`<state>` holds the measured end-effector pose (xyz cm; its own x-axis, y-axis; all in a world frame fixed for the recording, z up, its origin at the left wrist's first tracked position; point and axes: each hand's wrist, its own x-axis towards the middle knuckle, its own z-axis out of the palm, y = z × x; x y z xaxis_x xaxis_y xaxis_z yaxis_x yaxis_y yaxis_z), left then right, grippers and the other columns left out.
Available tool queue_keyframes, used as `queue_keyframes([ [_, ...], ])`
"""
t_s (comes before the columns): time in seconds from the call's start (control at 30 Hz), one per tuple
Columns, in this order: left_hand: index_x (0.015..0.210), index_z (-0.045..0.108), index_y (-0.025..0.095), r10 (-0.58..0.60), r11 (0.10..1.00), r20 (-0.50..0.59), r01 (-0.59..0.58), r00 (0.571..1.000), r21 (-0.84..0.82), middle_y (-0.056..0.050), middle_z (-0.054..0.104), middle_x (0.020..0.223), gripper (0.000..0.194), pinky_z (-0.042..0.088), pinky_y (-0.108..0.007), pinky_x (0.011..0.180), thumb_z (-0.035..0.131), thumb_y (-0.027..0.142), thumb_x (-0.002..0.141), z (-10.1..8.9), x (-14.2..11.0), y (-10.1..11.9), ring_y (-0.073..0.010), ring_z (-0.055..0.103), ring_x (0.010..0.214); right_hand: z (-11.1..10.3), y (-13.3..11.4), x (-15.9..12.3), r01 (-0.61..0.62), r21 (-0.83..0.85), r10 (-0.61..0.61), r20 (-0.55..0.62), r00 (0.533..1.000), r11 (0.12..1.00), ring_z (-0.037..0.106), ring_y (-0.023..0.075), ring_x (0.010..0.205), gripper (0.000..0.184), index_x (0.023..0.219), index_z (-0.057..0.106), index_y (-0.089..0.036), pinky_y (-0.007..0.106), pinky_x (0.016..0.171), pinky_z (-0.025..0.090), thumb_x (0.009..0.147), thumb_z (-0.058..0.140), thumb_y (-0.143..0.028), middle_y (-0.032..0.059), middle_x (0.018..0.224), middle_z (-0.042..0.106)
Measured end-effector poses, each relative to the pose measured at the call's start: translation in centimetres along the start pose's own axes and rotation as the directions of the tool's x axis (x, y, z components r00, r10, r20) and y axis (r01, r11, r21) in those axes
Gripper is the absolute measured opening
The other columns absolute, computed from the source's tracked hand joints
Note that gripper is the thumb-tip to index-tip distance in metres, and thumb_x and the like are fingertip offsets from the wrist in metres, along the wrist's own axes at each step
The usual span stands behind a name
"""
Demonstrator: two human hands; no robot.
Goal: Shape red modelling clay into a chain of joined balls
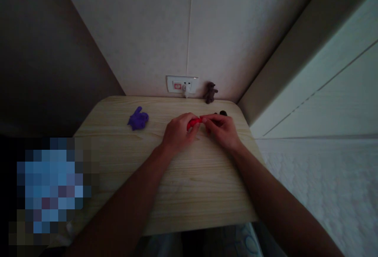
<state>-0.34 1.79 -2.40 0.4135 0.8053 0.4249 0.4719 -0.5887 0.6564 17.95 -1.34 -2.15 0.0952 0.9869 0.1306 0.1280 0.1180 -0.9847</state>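
Note:
Over the back half of the table, both hands come together on a small red piece that looks like modelling clay (194,123). My left hand (179,131) wraps its fingers round the left part of it. On the other side, my right hand (221,129) pinches the right end between thumb and fingertips. Some red also shows below the right fingers. Much of the piece is hidden by the hands. Just behind my right hand lies a small dark lump (223,113), partly covered by the fingers.
A purple clay-like lump (138,119) with a raised stub lies on the table (189,186) at the left. A small dark brown bear-like figure (210,93) stands at the back edge, near a wall socket (177,86) with a plug. A white quilted surface (321,186) lies right.

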Motion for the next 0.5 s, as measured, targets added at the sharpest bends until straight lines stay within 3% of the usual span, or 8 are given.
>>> queue_keyframes([
  [0.13, 0.105, 0.071, 0.019, 0.029, 0.999, -0.004, -0.029, 1.0, 0.018, -0.006, 0.077, 0.1, 0.019, 0.052, -0.032, 0.084, 0.059, 0.032, 0.099, 0.0, -0.06, 0.09, -0.0198, 0.07, 0.092, 0.17, -0.32, 0.05, -0.018, 0.023, 0.018, -0.032, 0.999, 1.0, 0.051, 0.0109, 0.051, 0.044, 0.084, 0.084, -0.018, 0.027, 0.05, 0.04, 0.074, 0.086, -0.061, 0.0006, 0.058, 0.064],
  [0.27, 0.105, 0.071, 0.02, 0.079, 0.996, -0.007, -0.079, 0.997, 0.042, -0.006, 0.076, 0.104, 0.018, 0.053, -0.032, 0.086, 0.058, 0.03, 0.099, -0.11, -0.16, 0.29, -0.0198, 0.07, 0.095, 0.14, -0.23, 0.15, -0.068, 0.122, 0.076, -0.057, 0.995, 0.99, 0.052, 0.0103, 0.054, 0.048, 0.091, 0.083, -0.018, 0.026, 0.052, 0.043, 0.065, 0.094, -0.056, 0.0004, 0.064, 0.068],
  [0.5, 0.104, 0.073, 0.02, 0.097, 0.99, 0.008, -0.098, 0.995, 0.1, -0.006, 0.074, 0.1, 0.018, 0.052, -0.031, 0.082, 0.058, 0.03, 0.099, -0.36, -0.22, 0.42, -0.0192, 0.069, 0.092, -0.21, 0.2, 0.32, -0.108, 0.126, 0.11, -0.014, 0.994, 0.986, 0.052, 0.0094, 0.054, 0.04, 0.084, 0.083, -0.017, 0.025, 0.053, 0.042, 0.065, 0.094, -0.05, 0.0002, 0.063, 0.068],
])
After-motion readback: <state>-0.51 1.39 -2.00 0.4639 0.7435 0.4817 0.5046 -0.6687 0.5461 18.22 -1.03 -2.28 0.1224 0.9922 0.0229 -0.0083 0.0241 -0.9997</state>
